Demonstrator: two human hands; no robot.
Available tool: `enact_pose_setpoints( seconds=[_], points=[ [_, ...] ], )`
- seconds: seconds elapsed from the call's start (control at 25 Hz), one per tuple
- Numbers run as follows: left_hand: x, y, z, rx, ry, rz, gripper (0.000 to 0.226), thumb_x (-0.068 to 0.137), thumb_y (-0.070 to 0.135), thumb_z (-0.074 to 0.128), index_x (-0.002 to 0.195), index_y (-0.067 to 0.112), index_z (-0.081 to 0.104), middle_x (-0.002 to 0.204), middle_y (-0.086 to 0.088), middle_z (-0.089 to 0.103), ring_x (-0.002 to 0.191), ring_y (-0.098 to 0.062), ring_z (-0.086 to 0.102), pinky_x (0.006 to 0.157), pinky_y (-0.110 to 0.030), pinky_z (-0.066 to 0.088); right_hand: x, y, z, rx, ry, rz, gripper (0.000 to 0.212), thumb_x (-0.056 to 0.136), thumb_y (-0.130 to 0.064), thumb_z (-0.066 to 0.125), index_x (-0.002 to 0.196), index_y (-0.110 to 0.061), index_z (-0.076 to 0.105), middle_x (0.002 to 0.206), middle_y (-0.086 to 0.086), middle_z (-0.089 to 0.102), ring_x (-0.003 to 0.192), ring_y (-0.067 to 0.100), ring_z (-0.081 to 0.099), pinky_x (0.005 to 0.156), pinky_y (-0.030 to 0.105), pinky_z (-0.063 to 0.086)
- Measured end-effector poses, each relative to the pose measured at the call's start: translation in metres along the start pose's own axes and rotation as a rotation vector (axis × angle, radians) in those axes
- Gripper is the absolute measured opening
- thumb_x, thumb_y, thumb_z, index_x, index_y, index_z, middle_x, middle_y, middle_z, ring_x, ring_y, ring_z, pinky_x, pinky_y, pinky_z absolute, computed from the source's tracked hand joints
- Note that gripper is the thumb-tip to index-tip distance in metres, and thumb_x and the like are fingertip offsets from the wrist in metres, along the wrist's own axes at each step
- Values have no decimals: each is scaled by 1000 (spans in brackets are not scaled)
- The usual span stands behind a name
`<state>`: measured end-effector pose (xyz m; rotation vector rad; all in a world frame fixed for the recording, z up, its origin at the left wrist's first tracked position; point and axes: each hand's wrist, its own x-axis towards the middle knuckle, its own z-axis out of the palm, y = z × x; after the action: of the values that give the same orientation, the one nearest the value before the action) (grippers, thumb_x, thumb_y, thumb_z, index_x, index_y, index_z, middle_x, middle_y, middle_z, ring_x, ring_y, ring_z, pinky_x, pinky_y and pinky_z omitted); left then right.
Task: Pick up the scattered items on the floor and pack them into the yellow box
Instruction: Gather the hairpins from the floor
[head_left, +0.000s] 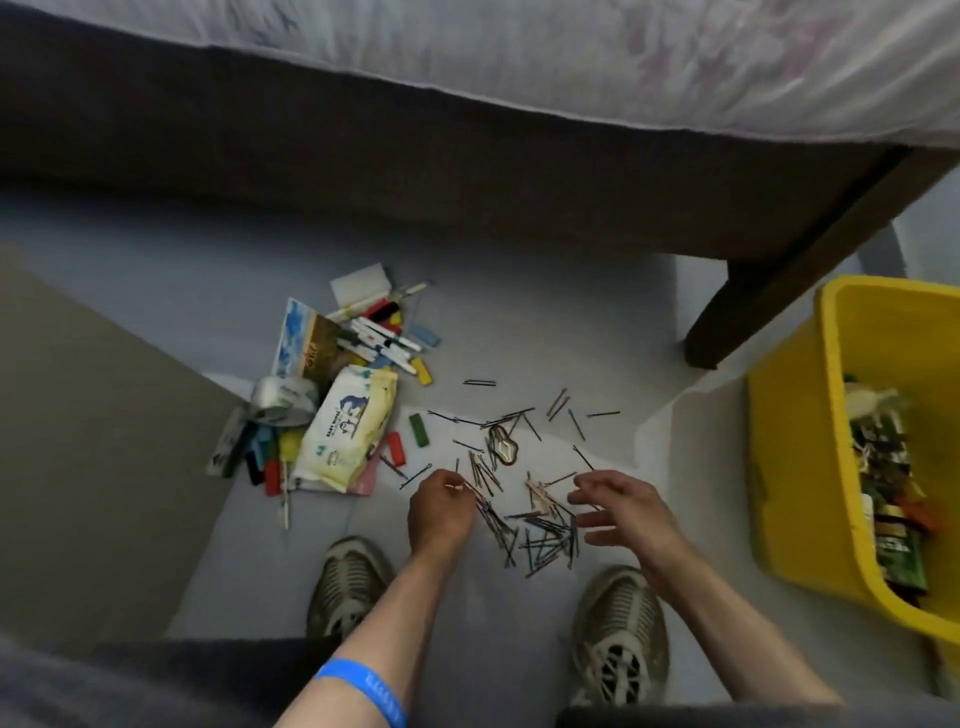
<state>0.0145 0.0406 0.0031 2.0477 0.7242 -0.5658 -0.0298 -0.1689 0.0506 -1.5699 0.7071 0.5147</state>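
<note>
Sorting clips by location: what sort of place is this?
Most likely a bedroom: a bed with a pale sheet stands over a bare floor, beside a yellow box of oddments.

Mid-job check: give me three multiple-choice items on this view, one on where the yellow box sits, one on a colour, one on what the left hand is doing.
1. Where is the yellow box?
A. to the person's right, near the bed leg
B. to their left, by the wipes
C. on the bed

2. What colour is the band on the left forearm?
A. red
B. blue
C. green

3. What is the left hand doing?
A. lying flat and empty
B. resting inside the box
C. pinching hairpins over the pile

Key: 1 A, it stands at the right edge beside the dark bed leg. 2 B, the wristband is blue. 3 C, its fingers are closed on thin pins, while the right hand is spread open.
</note>
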Motion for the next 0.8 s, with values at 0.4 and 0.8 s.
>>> enact_pose_setpoints(
  seconds=[0.4, 0.8],
  points=[
    [90, -22, -18, 509, 301, 362, 43, 89, 30, 58, 129, 16, 51, 135, -12, 45, 120, -31, 45, 93, -42, 42, 126, 18, 98, -1226, 121, -566, 43, 94, -30, 54, 136, -21, 47, 131, 5, 50, 110, 27, 51, 85, 37, 50],
    [129, -2, -6, 435, 278, 380, 42, 81, 13, 64, 122, 11, 55, 119, -18, 56, 112, -37, 48, 85, -41, 43, 123, 8, 72, -489, 100, -223, 12, 84, -11, 65, 91, -20, 63, 86, -1, 66, 79, 16, 62, 67, 24, 49]
  ],
)
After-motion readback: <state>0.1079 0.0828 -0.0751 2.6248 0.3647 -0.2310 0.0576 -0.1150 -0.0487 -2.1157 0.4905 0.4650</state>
